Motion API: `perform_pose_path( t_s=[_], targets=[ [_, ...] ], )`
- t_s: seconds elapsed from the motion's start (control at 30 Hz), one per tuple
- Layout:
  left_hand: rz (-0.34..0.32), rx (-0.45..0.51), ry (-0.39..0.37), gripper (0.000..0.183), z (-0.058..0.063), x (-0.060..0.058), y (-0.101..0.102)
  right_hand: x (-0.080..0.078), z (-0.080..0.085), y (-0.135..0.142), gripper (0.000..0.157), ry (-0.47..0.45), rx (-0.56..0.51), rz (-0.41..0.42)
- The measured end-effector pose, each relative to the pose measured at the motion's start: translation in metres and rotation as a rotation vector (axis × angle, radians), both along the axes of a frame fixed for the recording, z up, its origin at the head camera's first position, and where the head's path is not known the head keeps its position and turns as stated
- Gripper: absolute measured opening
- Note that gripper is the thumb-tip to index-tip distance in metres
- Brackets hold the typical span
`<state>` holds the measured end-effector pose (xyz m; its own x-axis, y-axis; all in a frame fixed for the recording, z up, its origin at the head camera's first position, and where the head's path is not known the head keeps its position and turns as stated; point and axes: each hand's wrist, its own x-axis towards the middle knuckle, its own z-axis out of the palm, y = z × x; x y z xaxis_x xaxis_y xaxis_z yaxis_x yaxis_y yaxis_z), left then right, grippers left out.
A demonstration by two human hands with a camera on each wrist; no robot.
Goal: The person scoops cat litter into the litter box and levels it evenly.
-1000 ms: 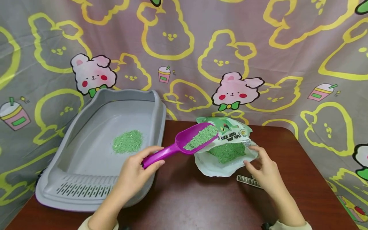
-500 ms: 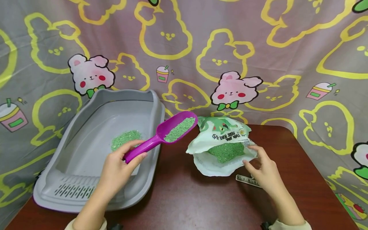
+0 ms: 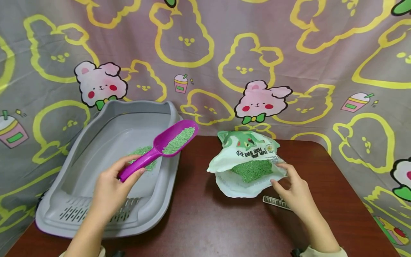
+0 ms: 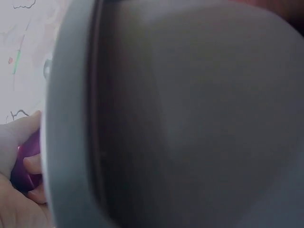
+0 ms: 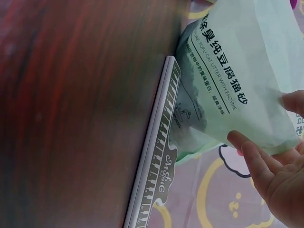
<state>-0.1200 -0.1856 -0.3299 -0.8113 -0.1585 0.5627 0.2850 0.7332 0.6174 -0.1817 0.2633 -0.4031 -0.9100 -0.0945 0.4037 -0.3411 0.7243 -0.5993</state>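
My left hand (image 3: pixel 109 189) grips the handle of a purple litter scoop (image 3: pixel 141 162), its bowl carrying green pellet cat litter (image 3: pixel 178 141). The scoop is above the right side of a grey litter box (image 3: pixel 151 210). Behind the handle, a green litter pile (image 3: pixel 151 166) lies on the box floor, partly hidden. My right hand (image 3: pixel 297 191) holds the right edge of an opened cat litter bag (image 3: pixel 239 189), with green pellets showing in its mouth. In the right wrist view, thumb and fingers are at the edge of the bag (image 5: pixel 247 57).
A ruler with a piano-key pattern and "Music" lettering (image 5: pixel 161 137) lies on the brown table (image 3: pixel 205 221) beside the bag, partly behind my right hand. A patterned curtain (image 3: pixel 199 35) hangs behind. The grey box wall (image 4: pixel 71 118) fills much of the left wrist view.
My left hand has carried the loaded scoop leftward from over the bag to the litter box. The bag's upper flap came into fuller view. My right hand stays at the bag.
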Motion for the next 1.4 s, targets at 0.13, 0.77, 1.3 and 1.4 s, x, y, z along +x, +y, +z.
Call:
perform_pose_path(
  t_s=[0.13,0.77,1.3,1.4],
  targets=[
    [0.029,0.001,0.014,0.036,-0.001,0.000,-0.007,0.000,0.000,0.000,0.050,-0.001,0.002,-0.003],
    [0.212,-0.182,0.012,0.042,0.006,0.005,-0.055,0.000,-0.001,0.001,0.051,0.012,-0.001,0.004],
    [0.296,-0.277,-0.147,0.040,-0.001,0.005,-0.090,0.000,-0.001,0.002,0.051,-0.002,0.002,0.014],
    [0.293,-0.304,-0.174,0.041,-0.004,0.004,-0.095,0.000,0.000,0.002,0.051,0.003,0.005,0.012]
  ],
)
